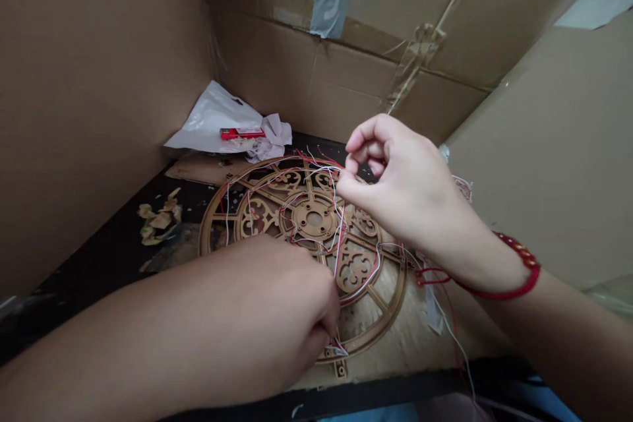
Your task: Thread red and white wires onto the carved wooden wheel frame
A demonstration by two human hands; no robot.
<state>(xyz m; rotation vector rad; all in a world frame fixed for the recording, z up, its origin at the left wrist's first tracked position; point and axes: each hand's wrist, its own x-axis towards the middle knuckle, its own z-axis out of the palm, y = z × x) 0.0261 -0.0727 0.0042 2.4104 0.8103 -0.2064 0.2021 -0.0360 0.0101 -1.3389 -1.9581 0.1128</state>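
Note:
A round, brown openwork frame with scrolled cut-outs lies flat, and thin red and white wires run across it. My right hand is raised over its far right side, fingers curled in and thumb and index finger pinched at the wires. Down at the near rim, my left hand is closed, with short red and white wire ends showing beside its fingertips. The left fingertips are mostly hidden behind the hand. A straight stretch of wire spans the gap between both hands.
Cardboard walls enclose the left, back and right. A white plastic bag with a red object sits behind the frame. Crumpled brown scraps lie left on the black surface. Loose wires hang over the near right edge.

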